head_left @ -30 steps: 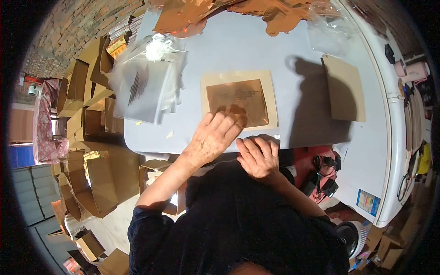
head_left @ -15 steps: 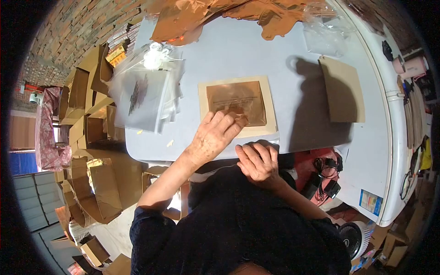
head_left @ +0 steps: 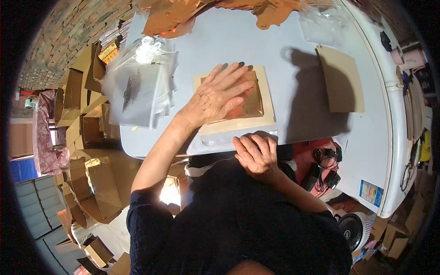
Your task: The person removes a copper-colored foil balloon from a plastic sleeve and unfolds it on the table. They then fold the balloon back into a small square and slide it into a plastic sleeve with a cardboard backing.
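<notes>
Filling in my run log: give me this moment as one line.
left hand: flat on brown sheet | sheet: on cardboard, grey table | right hand: at near table edge, holding nothing visible

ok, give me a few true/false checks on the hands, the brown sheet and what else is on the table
1. The left hand lies flat, fingers spread, on the brown sheet. True.
2. The brown sheet rests directly on the bare table. False: it lies on a tan card, which shows around its right and near sides.
3. The right hand is at the table's near edge, below the card. True.
4. The stack of clear bags sits right of the card. False: it is to the left, beyond the left hand.
5. A second tan card lies apart, to the right. True.
6. The right hand grips a pair of scissors. False: no tool shows in it.
</notes>
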A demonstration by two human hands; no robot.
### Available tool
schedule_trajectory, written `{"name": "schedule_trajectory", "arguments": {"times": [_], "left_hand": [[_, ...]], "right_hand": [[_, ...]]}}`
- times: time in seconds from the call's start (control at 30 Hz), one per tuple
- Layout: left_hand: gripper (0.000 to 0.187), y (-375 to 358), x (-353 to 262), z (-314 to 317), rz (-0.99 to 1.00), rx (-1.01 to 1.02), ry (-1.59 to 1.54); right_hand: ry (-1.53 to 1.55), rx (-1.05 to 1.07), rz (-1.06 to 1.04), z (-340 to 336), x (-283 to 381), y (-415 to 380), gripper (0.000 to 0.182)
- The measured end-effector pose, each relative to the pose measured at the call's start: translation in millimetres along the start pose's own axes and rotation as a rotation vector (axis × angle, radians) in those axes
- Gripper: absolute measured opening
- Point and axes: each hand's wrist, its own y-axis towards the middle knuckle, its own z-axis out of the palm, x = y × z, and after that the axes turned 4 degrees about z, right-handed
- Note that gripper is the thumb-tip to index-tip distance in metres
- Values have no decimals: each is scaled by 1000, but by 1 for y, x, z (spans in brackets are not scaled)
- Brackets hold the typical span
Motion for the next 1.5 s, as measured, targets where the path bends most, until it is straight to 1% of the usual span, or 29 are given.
{"name": "schedule_trajectory", "arguments": {"times": [0.03, 0.3, 0.5, 0.6, 0.7, 0.77, 0.8, 0.83, 0.9, 0.93, 1.03, 1.13, 1.23, 1.27, 1.37, 1.4, 1.5], "left_hand": [[47, 2, 1, 4, 18, -3, 18], [53, -1, -8, 23, -24, 57, 59], [61, -3, -8, 27, -48, 62, 75], [63, -3, -8, 27, -40, 54, 89], [64, -3, -10, 28, -47, 42, 86], [64, -3, -10, 29, -48, 32, 83], [64, -4, -9, 29, -47, 26, 80], [63, -4, -9, 30, -45, 19, 76], [63, -4, -9, 31, -35, 10, 92], [63, -4, -8, 31, -30, 6, 100], [63, -4, -10, 30, -29, -7, 88], [66, -5, -8, 32, -49, 60, 121], [65, -6, -8, 33, -43, 55, 134], [65, -6, -8, 33, -43, 58, 132], [65, -5, -9, 31, -42, 62, 131], [65, -5, -9, 31, -41, 63, 134], [62, -7, -12, 29, -42, 42, 118]], "right_hand": [[3, 2, 1, 0, 0, 1, 48], [20, -5, 24, 3, 1, 0, 36], [-9, 4, 17, 5, 0, -1, 35], [-13, 4, 9, 4, 2, 1, 41], [130, 51, 18, -8, -2, 6, 48], [96, 26, 10, -18, -6, 17, 56], [109, 26, 46, -19, -9, 23, 62], [116, 79, 65, -23, -13, 32, 75], [70, 230, 135, -26, -20, 44, 88], [63, 268, 143, -18, -23, 38, 96], [91, 296, 126, -23, -24, 29, 95], [92, 261, 118, -41, -25, 29, 74], [129, 183, 101, -49, -37, 19, 63], [101, 134, 76, -46, -45, 11, 51], [-1, 118, 96, -55, -60, 5, 60], [-2, 108, 94, -59, -63, 8, 58], [132, 131, 136, -56, -65, 0, 36]]}}
